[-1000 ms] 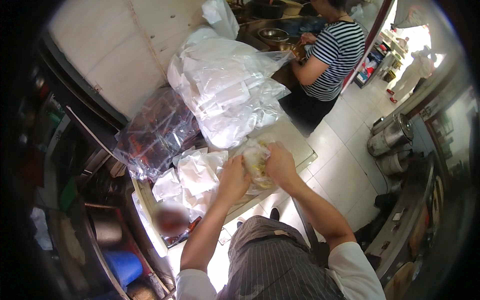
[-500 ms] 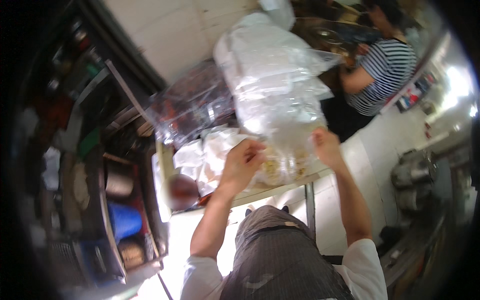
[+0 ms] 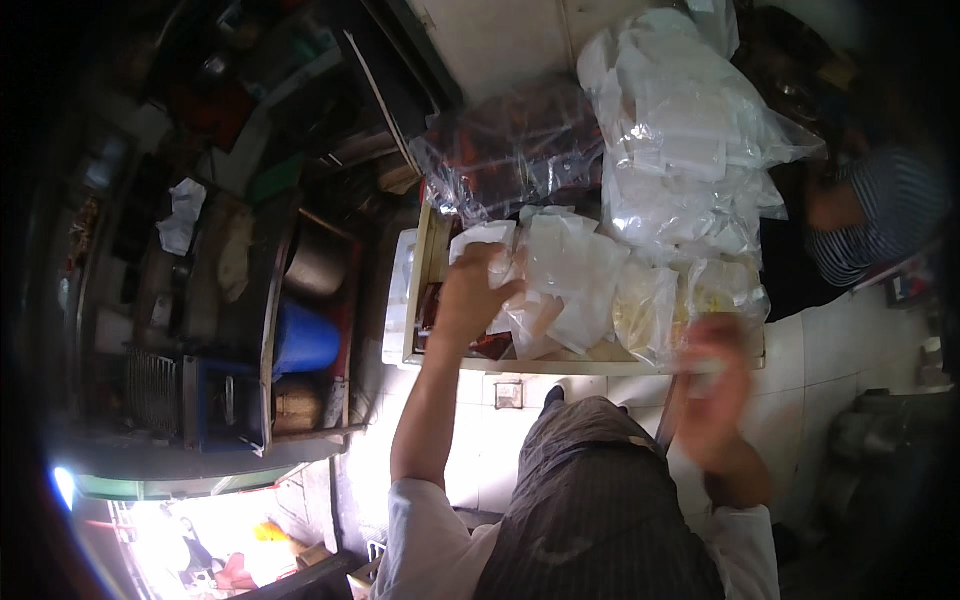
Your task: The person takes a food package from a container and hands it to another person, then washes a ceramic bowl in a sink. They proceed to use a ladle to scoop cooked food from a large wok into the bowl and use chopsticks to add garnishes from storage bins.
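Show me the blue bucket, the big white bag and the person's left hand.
Blue bucket (image 3: 303,340): head view, on its side wall.
Big white bag (image 3: 685,150): head view, on its bulging front.
Left hand (image 3: 472,295): head view, on the back of the hand.

The left hand (image 3: 470,295) rests on the desk (image 3: 590,362) with its fingers (image 3: 505,292) curled against a white plastic bag (image 3: 565,275), a small white packet (image 3: 482,240) just above them. The right hand (image 3: 712,385) is blurred and held off the desk's near edge, and whether its fingers grip anything cannot be told. Just above them lie two clear bags of pale food (image 3: 690,305), and beyond those a big clear sack of white packs (image 3: 685,150).
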Motion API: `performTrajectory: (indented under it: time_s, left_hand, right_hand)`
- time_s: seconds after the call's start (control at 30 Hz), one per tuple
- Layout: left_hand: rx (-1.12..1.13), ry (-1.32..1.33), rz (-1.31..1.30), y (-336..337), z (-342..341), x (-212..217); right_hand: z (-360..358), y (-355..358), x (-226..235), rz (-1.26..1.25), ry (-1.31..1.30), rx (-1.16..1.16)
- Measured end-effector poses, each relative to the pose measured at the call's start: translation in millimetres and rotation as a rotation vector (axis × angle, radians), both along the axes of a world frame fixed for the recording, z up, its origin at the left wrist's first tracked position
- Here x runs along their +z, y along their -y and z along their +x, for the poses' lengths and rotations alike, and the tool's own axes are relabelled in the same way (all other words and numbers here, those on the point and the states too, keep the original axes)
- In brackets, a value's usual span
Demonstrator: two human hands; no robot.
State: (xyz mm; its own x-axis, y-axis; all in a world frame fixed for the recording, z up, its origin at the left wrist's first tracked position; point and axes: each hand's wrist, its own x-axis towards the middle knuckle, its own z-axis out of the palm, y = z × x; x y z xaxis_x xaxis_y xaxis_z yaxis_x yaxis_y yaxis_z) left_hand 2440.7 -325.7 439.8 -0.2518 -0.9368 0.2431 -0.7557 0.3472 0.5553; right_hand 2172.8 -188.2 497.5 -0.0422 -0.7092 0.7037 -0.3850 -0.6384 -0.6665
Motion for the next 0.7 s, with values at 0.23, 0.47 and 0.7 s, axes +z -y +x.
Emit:
performTrajectory:
  time_s: [0.23,0.47,0.7]
  left_hand:
    - [-0.07,-0.107,0.19,20.3,4.3,5.0]
    - [-0.359,-0.206,-0.168,42.7,0.4,39.3]
    - [-0.208,-1.036,0.252,55.4,60.3,31.5]
  right_hand:
    - [79.0,125.4,-70.1,0.314,-0.732,-0.286]
    - [80.9,146.9,-11.9,0.461,-0.16,0.015]
    - [108.0,162.3,-48.1,0.222,-0.884,-0.236]
